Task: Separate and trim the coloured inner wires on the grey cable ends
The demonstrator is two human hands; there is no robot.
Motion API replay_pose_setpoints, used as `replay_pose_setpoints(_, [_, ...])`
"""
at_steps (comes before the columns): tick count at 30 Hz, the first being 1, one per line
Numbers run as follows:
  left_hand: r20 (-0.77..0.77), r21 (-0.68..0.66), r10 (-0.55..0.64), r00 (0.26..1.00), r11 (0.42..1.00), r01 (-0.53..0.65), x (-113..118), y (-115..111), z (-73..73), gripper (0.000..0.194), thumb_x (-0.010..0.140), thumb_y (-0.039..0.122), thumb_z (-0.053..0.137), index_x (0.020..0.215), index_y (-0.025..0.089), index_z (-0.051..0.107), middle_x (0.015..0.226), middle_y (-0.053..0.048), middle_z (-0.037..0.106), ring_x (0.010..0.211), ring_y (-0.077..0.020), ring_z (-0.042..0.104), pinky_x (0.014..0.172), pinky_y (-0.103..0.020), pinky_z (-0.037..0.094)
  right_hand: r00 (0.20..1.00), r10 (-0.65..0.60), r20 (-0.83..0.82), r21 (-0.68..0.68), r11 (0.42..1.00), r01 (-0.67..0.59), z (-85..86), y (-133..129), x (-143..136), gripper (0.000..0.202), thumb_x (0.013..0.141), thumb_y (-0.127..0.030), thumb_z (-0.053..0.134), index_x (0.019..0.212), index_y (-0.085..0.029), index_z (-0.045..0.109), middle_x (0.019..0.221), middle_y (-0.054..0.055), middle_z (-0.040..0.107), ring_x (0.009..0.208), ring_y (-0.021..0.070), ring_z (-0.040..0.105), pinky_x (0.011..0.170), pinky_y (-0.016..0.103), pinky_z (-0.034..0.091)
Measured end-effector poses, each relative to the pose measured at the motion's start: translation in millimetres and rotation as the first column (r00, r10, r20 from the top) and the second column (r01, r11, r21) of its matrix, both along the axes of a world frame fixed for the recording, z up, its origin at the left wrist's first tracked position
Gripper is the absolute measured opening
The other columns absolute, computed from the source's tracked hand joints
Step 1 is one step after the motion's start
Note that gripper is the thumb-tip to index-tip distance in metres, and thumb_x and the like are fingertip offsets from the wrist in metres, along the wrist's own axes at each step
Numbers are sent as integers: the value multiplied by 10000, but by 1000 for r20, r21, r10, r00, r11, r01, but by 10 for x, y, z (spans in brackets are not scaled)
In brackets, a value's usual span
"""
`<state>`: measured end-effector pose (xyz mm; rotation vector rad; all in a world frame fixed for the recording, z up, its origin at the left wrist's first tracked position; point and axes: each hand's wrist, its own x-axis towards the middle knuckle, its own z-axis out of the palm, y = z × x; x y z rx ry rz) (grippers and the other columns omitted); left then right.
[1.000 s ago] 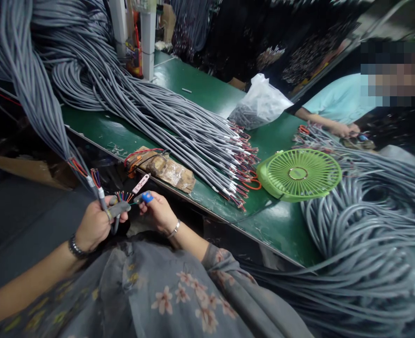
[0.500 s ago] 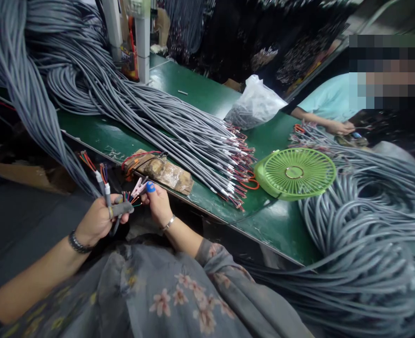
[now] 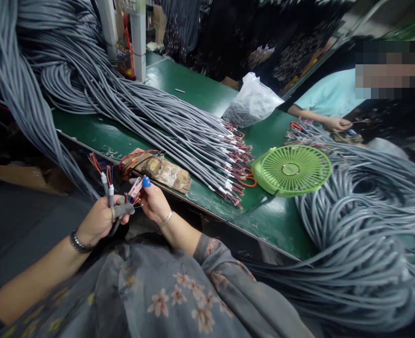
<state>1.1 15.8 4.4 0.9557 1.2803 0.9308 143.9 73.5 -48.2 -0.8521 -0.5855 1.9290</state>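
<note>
In the head view, my left hand (image 3: 102, 219) is closed around several grey cables (image 3: 111, 192). Two white-collared ends with loose coloured wires stand up above the fist. Grey wrapping covers a finger of this hand, and another fan of thin coloured wires (image 3: 133, 200) sticks out beside it towards my right hand. Pinched in my right hand (image 3: 155, 205) is a small pale pink clip (image 3: 136, 187), held right at those wires. The right thumb wears a blue cover. Whether the clip's jaws touch a wire is too small to tell.
Bundled grey cables (image 3: 151, 103) lie across the green table (image 3: 257, 227). Near its edge is a taped block (image 3: 161, 171). A green fan (image 3: 292, 170), a plastic bag (image 3: 251, 101) and coiled cables (image 3: 365, 244) are to the right. Another person's hand (image 3: 337, 124) works at the far side.
The pink clip's two arms, spread apart before, now look closer together. My right hand has turned slightly and come nearer the wires. The whole view has shifted a little.
</note>
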Motion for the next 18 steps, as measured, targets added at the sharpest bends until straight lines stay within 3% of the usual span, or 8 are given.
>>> replay_pose_setpoints(11, [-6,43,28,1000,999,-28,3,-38,29,529,518,627,1024,477,220,688,440,-23,617,430,-130,508,462,-259,412,996,87,14,-41,995,-86,52,-17,17,654,1002,-826,740,822,-198,718,678,-2,630,652,149,564,634,261,565])
replay_pose_setpoints(15, [-15,59,38,999,998,-37,-20,-108,38,496,532,611,1026,498,224,717,450,-26,632,439,-139,521,477,-273,439,983,180,-46,-66,981,-183,72,-13,51,649,1054,-802,682,834,-192,713,758,35,689,691,158,618,639,255,561])
replay_pose_setpoints(18, [-23,92,34,999,995,-32,-52,-143,30,483,554,615,1018,503,230,732,457,-34,645,444,-146,521,477,-284,441,983,178,-47,-56,982,-180,73,-15,75,562,1058,-716,738,849,-194,728,784,33,706,700,151,626,642,248,565])
